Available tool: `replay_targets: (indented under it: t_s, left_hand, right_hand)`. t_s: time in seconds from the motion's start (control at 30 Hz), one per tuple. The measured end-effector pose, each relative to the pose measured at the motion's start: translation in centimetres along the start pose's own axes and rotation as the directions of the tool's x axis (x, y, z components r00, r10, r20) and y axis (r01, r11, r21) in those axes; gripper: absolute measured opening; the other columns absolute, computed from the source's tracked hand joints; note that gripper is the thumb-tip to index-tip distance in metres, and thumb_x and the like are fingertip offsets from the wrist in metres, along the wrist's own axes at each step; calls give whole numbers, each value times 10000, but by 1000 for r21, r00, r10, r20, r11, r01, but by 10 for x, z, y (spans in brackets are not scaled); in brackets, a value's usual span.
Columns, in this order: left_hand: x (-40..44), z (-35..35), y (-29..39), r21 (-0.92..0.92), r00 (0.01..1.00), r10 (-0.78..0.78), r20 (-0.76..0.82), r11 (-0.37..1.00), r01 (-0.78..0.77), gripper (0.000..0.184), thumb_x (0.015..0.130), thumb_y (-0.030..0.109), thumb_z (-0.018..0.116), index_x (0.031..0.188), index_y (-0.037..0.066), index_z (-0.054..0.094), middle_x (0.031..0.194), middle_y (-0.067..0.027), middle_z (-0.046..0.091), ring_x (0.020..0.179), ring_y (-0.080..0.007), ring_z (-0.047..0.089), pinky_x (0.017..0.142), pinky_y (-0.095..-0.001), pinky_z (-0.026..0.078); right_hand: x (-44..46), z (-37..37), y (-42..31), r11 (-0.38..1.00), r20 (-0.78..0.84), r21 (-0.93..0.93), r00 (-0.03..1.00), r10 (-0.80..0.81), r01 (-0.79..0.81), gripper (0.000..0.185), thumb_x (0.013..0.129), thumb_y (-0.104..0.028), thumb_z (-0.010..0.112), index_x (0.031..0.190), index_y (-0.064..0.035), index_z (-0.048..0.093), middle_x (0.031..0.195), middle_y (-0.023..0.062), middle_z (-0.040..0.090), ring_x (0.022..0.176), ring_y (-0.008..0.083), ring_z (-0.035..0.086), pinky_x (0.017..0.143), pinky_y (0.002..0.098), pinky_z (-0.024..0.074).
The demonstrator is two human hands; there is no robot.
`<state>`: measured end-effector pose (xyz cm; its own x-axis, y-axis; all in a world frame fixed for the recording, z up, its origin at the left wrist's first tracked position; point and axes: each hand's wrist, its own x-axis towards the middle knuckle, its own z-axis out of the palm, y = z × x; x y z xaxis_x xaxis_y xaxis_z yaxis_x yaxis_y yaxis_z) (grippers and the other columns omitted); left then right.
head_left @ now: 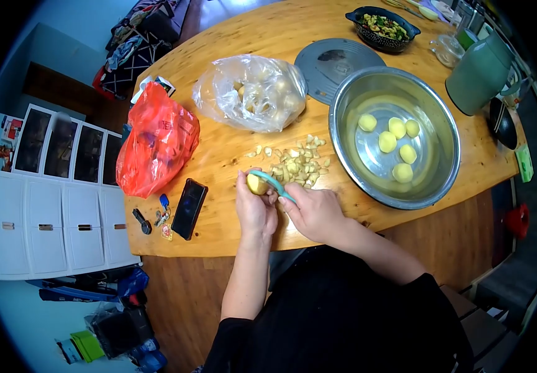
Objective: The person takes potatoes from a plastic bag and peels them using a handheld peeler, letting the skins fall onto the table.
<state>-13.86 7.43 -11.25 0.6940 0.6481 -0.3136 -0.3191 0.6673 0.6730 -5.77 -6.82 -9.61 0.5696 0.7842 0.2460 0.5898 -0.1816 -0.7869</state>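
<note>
My left hand (pixel 256 208) is closed round a small yellow potato (pixel 256 184), partly peeled, near the table's front edge. In my right hand (pixel 315 211) is a teal peeler (pixel 273 180), its head lying against the top of the potato. Beyond my hands a heap of potato peelings (pixel 298 163) is spread on the wood. To the right, a large steel basin (pixel 395 202) holds several peeled potatoes (pixel 387 142) in what looks like water. A clear plastic bag (pixel 250 93) with more potatoes inside sits behind the peelings.
A red plastic bag (pixel 159 140), a black phone (pixel 189 209), keys (pixel 161 216) and a watch (pixel 141 221) lie at left on the wooden table (pixel 231 165). Behind the basin are a round grey mat (pixel 324 68), a dish of food (pixel 382 28) and a green jug (pixel 479 71).
</note>
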Motion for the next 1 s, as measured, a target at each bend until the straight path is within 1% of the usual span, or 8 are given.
replay_targets:
  t_s: [0.17, 0.27, 0.3, 0.4, 0.5, 0.7, 0.8, 1.0]
  left_hand:
    - [-9, 24, 5, 48, 998, -22, -60, 999, 25, 333, 1100, 364, 490, 1069, 49, 597, 912, -64, 662, 715, -169, 632, 592, -266, 539]
    - [-11, 28, 8, 17, 983, -83, -161, 996, 87, 364, 1101, 384, 478, 1062, 42, 595, 916, -69, 663, 691, -163, 624, 580, -251, 521]
    - [-9, 23, 7, 41, 990, -98, -104, 994, 103, 339, 1118, 373, 419, 1058, 68, 554, 831, -56, 614, 611, -148, 580, 487, -243, 465]
    - [-9, 18, 6, 35, 983, -150, -107, 987, 154, 354, 1112, 403, 402, 1014, 95, 547, 751, -38, 555, 534, -113, 505, 410, -229, 375]
    - [-9, 22, 4, 31, 971, -166, -169, 984, 174, 345, 1101, 416, 411, 988, 118, 544, 705, -20, 509, 477, -91, 436, 373, -227, 313]
    - [-8, 26, -3, 84, 959, -180, -221, 976, 202, 344, 1097, 395, 380, 1034, 106, 556, 717, -44, 547, 474, -76, 422, 365, -220, 301]
    - [-9, 27, -5, 161, 958, -113, -263, 974, 160, 300, 1093, 352, 407, 921, 124, 501, 675, -9, 498, 449, -90, 408, 358, -231, 301]
    - [-9, 23, -5, 416, 982, 30, -188, 908, 52, 257, 1085, 308, 387, 992, 107, 516, 695, -47, 542, 427, -97, 393, 355, -234, 299]
  right_hand:
    - [0, 0, 12, 1000, -53, 12, 998, 20, -20, 180, 1007, -253, 585, 968, -82, 546, 691, 169, 659, 613, 414, 652, 552, 532, 502]
    - [1, -2, 18, 1000, -89, 4, 996, -22, 23, 177, 1001, -244, 598, 964, -80, 543, 665, 165, 645, 593, 400, 650, 540, 523, 497]
    - [1, -5, 14, 998, -69, -18, 996, -53, 52, 176, 1000, -238, 599, 951, -80, 538, 674, 153, 650, 598, 380, 657, 530, 507, 497]
    - [-1, 0, 16, 985, -40, -20, 985, -170, 170, 167, 998, -226, 598, 943, -81, 536, 696, 134, 661, 605, 365, 661, 525, 488, 503]
    - [-2, 2, 17, 982, -10, -50, 983, -182, 182, 161, 995, -218, 598, 933, -85, 533, 715, 113, 668, 608, 347, 664, 518, 465, 509]
    - [-5, 5, 14, 977, -19, -89, 980, -196, 194, 146, 976, -197, 616, 921, -93, 531, 702, 96, 662, 597, 333, 664, 511, 440, 513]
    - [-5, 0, 14, 976, -3, -104, 982, -191, 190, 137, 972, -200, 614, 932, -90, 540, 679, 101, 656, 599, 336, 665, 514, 448, 513]
    - [10, -3, 23, 972, 91, -234, 995, 44, -21, 171, 995, -224, 577, 931, -66, 570, 652, 148, 651, 622, 379, 668, 557, 515, 510]
